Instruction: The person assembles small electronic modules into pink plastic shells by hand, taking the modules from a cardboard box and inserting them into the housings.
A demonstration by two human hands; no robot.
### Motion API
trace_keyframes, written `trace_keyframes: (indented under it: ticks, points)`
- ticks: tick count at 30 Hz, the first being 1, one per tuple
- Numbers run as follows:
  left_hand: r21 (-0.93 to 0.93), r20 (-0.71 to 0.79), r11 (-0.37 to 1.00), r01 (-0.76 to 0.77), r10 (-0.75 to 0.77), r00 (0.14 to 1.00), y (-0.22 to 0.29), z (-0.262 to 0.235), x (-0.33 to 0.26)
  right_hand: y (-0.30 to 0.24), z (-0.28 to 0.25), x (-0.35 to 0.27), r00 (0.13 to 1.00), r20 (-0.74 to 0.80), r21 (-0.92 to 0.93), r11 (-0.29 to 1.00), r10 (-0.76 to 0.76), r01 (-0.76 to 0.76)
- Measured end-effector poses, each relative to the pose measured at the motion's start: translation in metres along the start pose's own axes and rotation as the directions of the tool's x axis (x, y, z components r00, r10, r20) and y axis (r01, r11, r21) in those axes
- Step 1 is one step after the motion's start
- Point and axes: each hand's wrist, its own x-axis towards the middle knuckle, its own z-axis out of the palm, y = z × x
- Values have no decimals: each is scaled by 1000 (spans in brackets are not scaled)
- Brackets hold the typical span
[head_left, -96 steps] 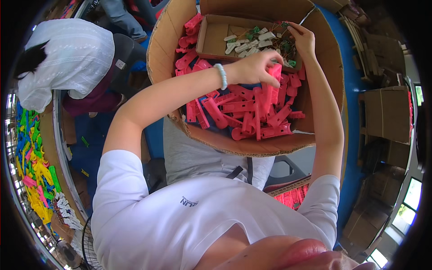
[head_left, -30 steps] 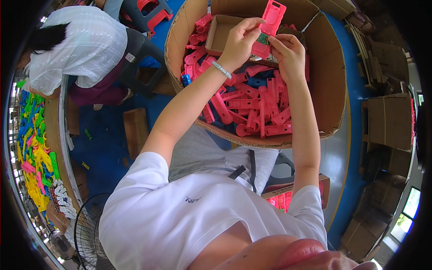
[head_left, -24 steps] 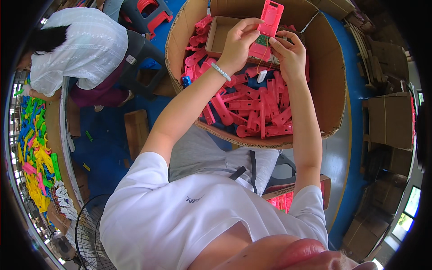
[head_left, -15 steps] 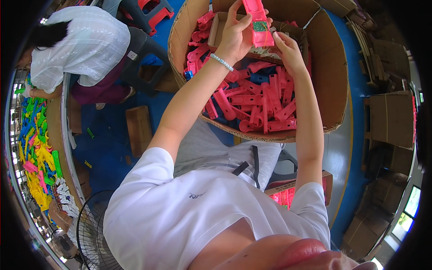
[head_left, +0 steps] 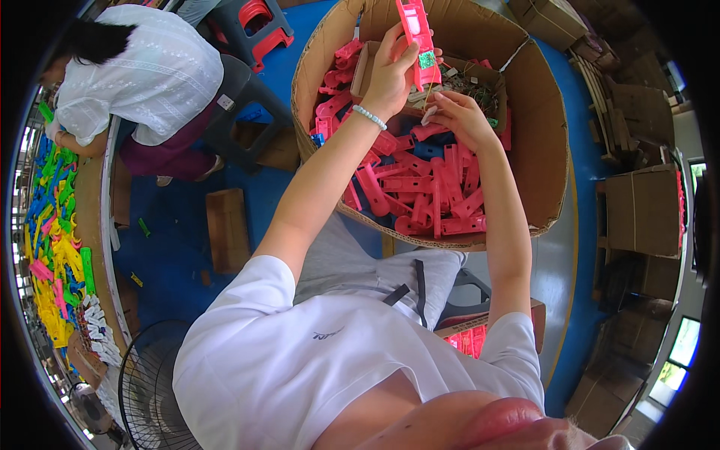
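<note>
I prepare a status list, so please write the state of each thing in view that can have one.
Long pink plastic casing: uncovered, green circuit board exposed.
Person's left hand: closed on the casing.
Person's right hand: pinching a small white plastic piece.
Large brown cardboard box: open, holding loose pink plastic parts.
Shallow brown cardboard tray: open, inside the box.
Round black wire-cage fan: running or stopped, cannot tell.

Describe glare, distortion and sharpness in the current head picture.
Head view: windows at right glare brightly; head view: the workbench edge at left curves, corners go black; head view: the pink casing is clear enough to show its green circuit board.
</note>
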Motion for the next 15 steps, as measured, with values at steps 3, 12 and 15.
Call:
trace_keyframes:
  ticks: [3,12,15]
  points:
    - [93,15,996,3,-4,1000,-5,5,1,17,-18,6,980,-149,-214,972,-129,95]
    - [626,90,779,-23,-43,995,-21,2,-13,-34,-29,-13,501,-341,-905,422,-796,54]
    - [741,184,657,-137,-2,983,-33,-10,-15,-57,-1,-25,451,-400,-818,533,-798,217]
